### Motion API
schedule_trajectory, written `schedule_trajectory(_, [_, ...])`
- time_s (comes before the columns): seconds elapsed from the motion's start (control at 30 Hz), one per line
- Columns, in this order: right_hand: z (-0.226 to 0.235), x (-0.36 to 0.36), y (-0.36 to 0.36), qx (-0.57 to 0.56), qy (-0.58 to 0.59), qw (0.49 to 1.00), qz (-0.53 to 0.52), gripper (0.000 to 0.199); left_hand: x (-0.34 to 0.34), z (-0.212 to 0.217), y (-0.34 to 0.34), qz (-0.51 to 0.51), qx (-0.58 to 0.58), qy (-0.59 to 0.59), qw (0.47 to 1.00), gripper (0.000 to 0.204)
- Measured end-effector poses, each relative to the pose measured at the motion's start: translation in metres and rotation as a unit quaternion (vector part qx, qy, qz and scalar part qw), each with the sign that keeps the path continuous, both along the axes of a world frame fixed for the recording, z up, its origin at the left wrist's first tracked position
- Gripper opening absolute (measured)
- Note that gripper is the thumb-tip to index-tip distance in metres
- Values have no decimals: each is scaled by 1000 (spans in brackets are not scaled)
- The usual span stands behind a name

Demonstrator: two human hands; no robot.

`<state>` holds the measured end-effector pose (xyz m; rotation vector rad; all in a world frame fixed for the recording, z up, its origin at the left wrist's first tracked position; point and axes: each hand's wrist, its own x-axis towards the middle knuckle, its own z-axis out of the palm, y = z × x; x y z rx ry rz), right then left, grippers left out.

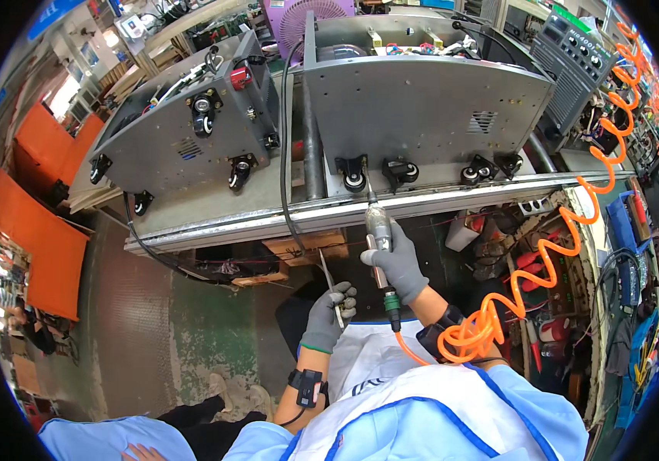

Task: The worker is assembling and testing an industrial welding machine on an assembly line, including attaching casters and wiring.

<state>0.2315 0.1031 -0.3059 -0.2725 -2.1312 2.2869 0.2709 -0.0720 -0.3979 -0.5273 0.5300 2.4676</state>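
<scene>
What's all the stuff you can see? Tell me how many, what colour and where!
Metal cabinets: two, grey, on the bench
Casters: at least eight, black, on the cabinets
Machine with knobs: one, grey, upper right
Fan: one, purple, top middle
Workbench: one, grey, across the middle
Power tool: one, silver and green, right hand
Coiled hose: one, orange, right
Slim tool: one, silver, left hand
Panels: several, orange, left
Small clutter: too much to count
Another person's sleeve: light blue, lower left
Left hand, right hand: two, grey gloves, lower middle
</scene>
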Motion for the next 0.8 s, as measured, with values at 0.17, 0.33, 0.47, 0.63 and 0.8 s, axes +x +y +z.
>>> schedule_trajectory(0.17, [-18,-1,-3,207,55,976,-37,84,-4,29,11,-29,-154,74,985,22])
schedule_trajectory(0.33, [-35,-2,0,178,30,983,-21,89,-28,55,10,-51,-427,229,873,20])
schedule_trajectory(0.47, [-24,-4,6,5,58,998,8,78,-67,73,6,-73,-446,254,855,22])
schedule_trajectory(0.63, [17,-3,0,-149,-48,987,28,60,-94,79,1,-133,-415,191,880,23])
schedule_trajectory(0.8, [20,-8,4,-121,-42,992,20,55,-119,89,-2,-170,-492,213,827,20])
